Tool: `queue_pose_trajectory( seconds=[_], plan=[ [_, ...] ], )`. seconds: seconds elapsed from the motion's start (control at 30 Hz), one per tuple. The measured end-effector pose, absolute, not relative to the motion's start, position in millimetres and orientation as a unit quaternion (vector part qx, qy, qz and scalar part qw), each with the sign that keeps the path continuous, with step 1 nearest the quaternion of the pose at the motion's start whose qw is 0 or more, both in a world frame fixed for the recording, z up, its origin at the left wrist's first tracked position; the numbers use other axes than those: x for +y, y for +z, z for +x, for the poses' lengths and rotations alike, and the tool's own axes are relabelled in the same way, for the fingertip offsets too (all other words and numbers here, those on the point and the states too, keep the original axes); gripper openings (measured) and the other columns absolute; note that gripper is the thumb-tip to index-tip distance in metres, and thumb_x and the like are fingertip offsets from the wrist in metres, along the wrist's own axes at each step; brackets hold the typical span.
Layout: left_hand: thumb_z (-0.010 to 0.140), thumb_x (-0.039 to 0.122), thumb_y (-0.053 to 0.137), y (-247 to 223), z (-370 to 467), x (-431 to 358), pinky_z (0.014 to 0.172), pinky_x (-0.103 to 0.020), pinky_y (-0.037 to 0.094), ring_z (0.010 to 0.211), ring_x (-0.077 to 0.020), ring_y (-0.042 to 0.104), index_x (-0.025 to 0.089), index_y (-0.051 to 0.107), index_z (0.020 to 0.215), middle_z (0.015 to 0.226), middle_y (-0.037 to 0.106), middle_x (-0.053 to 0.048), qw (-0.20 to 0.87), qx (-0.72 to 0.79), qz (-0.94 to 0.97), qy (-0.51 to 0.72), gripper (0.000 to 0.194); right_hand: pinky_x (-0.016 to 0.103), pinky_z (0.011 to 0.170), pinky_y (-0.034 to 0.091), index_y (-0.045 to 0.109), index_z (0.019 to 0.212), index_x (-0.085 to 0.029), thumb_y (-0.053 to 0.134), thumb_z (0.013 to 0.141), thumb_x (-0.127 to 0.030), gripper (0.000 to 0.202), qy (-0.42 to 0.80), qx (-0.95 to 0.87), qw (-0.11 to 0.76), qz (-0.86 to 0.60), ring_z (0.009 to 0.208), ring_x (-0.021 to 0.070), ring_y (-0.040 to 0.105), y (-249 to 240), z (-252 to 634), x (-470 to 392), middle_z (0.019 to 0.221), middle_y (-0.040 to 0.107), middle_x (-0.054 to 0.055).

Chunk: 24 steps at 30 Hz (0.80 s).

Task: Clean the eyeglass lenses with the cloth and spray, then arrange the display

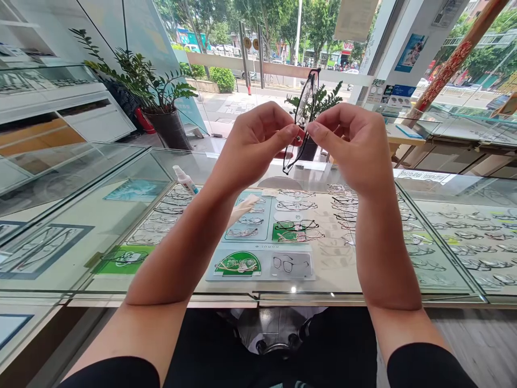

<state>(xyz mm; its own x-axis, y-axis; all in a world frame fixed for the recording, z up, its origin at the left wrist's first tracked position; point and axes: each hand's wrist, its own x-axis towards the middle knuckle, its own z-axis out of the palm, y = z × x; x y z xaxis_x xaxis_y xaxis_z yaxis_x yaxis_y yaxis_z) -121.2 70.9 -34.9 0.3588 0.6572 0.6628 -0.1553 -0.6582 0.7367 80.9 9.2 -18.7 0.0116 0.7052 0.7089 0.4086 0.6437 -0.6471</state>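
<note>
Up in front of me, above the glass counter [238, 293], a pair of dark-framed glasses [310, 86] is held nearly upright, seen edge-on. My left hand [262, 143] pinches it near the middle, thumb against the fingers, around the bridge and nose pads. From the other side my right hand [350, 141] grips the same frame with thumb and fingertips close to the left hand's. My fingers hide part of the glasses. Below my hands, under the glass, lie rows of eyeglasses [297, 206].
A white spray bottle [186, 179] stands on the counter, left of my forearm. A whitish crumpled cloth [244, 207] lies by my left forearm. Potted plants [169, 126] stand beyond the counter, near a glass door [253, 51]. A wheeled chair base [278, 345] shows below.
</note>
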Motion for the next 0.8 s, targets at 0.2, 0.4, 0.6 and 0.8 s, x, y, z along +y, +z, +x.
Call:
queue_pose_trajectory(
  seconds=[0.2,0.4,0.6,0.8],
  plan=[
    [0.093,0.051,0.093,-34.5,-121.1,70.5,0.071,-0.031,0.068,0.093,-0.0227,0.081,0.026,0.067,0.094,0.093,0.079,-0.004,0.370,0.168,0.735,0.543,0.036,0.037,0.066,0.056,0.076,0.085,-0.031,0.095,0.088,-0.068,0.042,0.130,-0.695,0.567,-0.422,0.085,0.0229,0.068,-17.2,80.7,5.1,0.078,0.069,0.001],
    [0.092,0.051,0.092,-33.4,-121.3,69.0,0.070,-0.034,0.068,0.095,-0.0241,0.081,0.026,0.069,0.093,0.100,0.082,-0.006,0.365,0.175,0.728,0.553,0.035,0.041,0.072,0.058,0.077,0.081,-0.029,0.095,0.091,-0.052,0.031,0.135,-0.706,0.539,-0.438,0.084,0.0231,0.064,-14.6,77.7,-1.4,0.079,0.070,0.003],
    [0.095,0.052,0.090,-34.5,-121.7,70.8,0.071,-0.032,0.068,0.095,-0.0228,0.081,0.027,0.067,0.094,0.101,0.082,-0.006,0.358,0.178,0.732,0.552,0.034,0.043,0.071,0.055,0.079,0.081,-0.030,0.091,0.093,-0.037,0.019,0.157,-0.711,0.530,-0.435,0.075,0.0222,0.060,-17.2,73.8,-0.5,0.080,0.073,0.002],
    [0.096,0.051,0.090,-36.1,-120.5,72.2,0.071,-0.029,0.067,0.092,-0.0202,0.080,0.025,0.066,0.094,0.100,0.079,-0.005,0.350,0.177,0.733,0.556,0.036,0.039,0.069,0.055,0.078,0.084,-0.028,0.089,0.096,-0.038,0.019,0.175,-0.689,0.558,-0.427,0.081,0.0220,0.065,-20.9,71.4,4.8,0.079,0.069,0.001]
  ],
)
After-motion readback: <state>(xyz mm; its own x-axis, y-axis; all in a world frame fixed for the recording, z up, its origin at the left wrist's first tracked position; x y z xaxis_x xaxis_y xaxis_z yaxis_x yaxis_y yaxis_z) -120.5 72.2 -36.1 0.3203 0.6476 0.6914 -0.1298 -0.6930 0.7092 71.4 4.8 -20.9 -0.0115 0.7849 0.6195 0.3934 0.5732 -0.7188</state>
